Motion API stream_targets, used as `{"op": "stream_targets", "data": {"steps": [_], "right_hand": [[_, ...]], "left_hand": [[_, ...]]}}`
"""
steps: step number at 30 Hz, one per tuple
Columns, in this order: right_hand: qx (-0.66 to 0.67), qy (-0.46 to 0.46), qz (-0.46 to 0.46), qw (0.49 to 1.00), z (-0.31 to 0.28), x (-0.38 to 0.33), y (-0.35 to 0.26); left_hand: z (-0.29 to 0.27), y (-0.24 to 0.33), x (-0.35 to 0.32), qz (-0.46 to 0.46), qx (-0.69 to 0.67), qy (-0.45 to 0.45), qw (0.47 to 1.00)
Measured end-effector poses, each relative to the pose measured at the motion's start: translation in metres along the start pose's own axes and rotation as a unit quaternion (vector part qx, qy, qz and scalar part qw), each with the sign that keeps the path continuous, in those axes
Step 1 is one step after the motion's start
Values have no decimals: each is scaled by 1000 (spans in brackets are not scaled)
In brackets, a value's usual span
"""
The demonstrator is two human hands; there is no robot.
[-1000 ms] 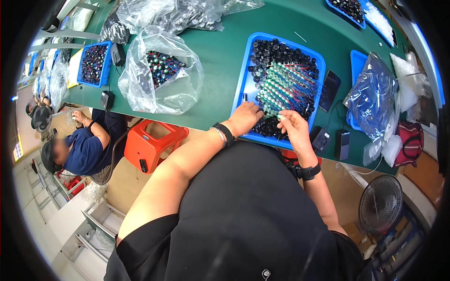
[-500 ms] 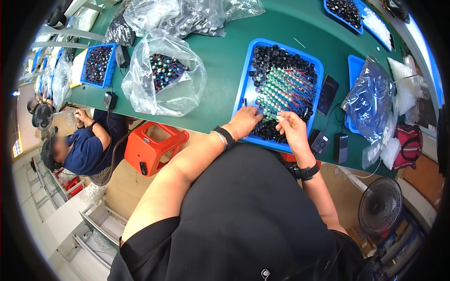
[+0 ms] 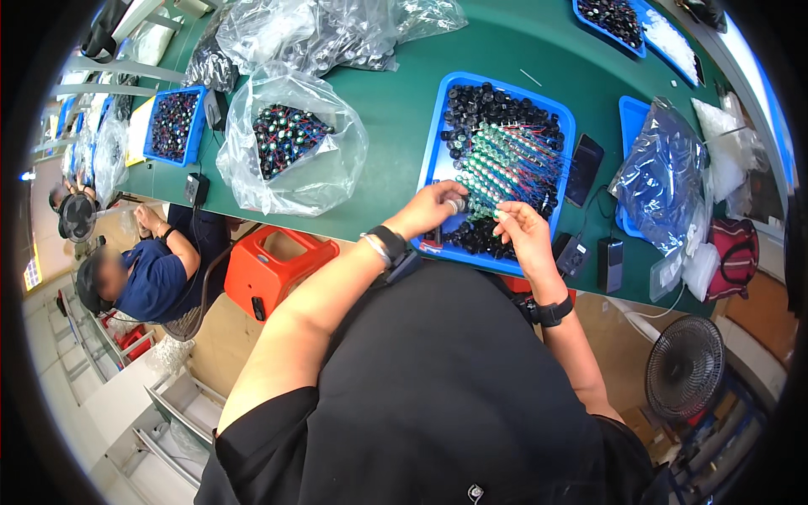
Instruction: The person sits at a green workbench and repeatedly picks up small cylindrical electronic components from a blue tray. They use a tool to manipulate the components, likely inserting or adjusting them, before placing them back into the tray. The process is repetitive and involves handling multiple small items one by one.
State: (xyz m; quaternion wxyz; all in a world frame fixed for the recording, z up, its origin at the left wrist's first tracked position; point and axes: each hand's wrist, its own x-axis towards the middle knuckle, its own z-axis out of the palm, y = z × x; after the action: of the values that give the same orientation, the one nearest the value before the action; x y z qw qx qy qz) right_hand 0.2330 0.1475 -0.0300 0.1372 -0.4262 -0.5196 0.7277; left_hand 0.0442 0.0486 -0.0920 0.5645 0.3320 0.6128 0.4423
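In front of me a blue tray [image 3: 432, 151] holds many small black round caps [image 3: 505, 105]. On top of them lie rows of small greenish round parts [image 3: 488, 168] with red and blue wires trailing to the right. My left hand [image 3: 427, 210] is over the tray's left side, thumb and fingers closed on a small round shiny piece [image 3: 457, 204]. Over the tray's near right part, my right hand [image 3: 523, 229] is closed in a pinch beside the near end of the rows. What its fingertips hold is too small to make out.
An open clear bag [image 3: 341, 172] of wired parts lies left of the tray. Right of it are a phone [image 3: 584, 168], a black box-shaped device [image 3: 611, 263] and a bag-covered blue tray [image 3: 629, 126]. A red stool [image 3: 278, 261] and a seated co-worker [image 3: 160, 273] are at the left.
My left hand has drawn back a little from the tray's middle and now shows a small round shiny piece in its fingers. My right hand has barely moved.
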Motion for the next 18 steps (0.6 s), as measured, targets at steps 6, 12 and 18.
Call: {"op": "stream_targets", "data": {"steps": [6,12,18], "right_hand": [[14,-58,-31,998,11,2,-25],[-3,-74,-37,997,20,6,-40],[-43,-53,-55,996,26,8,-40]], "left_hand": [[-15,58,-19,-116,-368,-74,920],[-5,76,-28,-73,-344,-58,934],[-6,89,-32,-52,-262,-42,963]]}}
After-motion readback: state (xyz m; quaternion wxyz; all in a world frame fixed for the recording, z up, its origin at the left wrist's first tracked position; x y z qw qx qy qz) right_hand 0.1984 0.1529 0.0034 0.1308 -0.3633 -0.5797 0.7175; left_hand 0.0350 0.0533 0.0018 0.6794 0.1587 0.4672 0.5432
